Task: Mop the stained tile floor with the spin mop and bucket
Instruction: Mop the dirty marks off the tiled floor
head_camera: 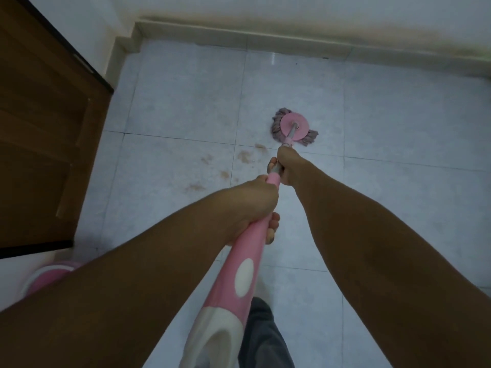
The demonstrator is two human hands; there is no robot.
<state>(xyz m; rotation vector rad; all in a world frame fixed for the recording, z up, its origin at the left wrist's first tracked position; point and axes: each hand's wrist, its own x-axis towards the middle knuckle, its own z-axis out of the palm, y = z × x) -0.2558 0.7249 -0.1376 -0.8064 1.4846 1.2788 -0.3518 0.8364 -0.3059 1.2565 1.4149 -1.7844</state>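
- Gripping the long pink plastic mop handle (255,240), both bare hands hold it along the middle of the view, the shaft running from near the body out to the far floor.
- The left hand (255,205) wraps the thick pink part of the handle, its fingers (273,225) curled tight around the shaft from underneath, with the fingertips showing on the right side.
- The right hand (283,166) sits farther out, where the pink sleeve meets the thin grey metal rod (288,135); its fingers are closed around the rod.
- A white oval patch marks the pink handle near the body, and a cream-coloured end piece sits nearer still.
- The round pink mop disc with grey-mauve string fringe (292,126) rests flat on the pale grey tile floor (398,128), well away from the far wall.
- Several brown smeared stains (244,156) lie on the tiles just left of and nearer than the mop head, scattered across a grout line.
- A pink and white plastic bucket (47,277) shows only partly at the near left, behind the left forearm.
- A dark brown wooden door (39,128) fills the left side.
- A cream skirting strip (265,41) runs along the base of the far wall, discoloured above.
- A dark grey trouser leg (265,335) appears at the near edge, right of the handle.
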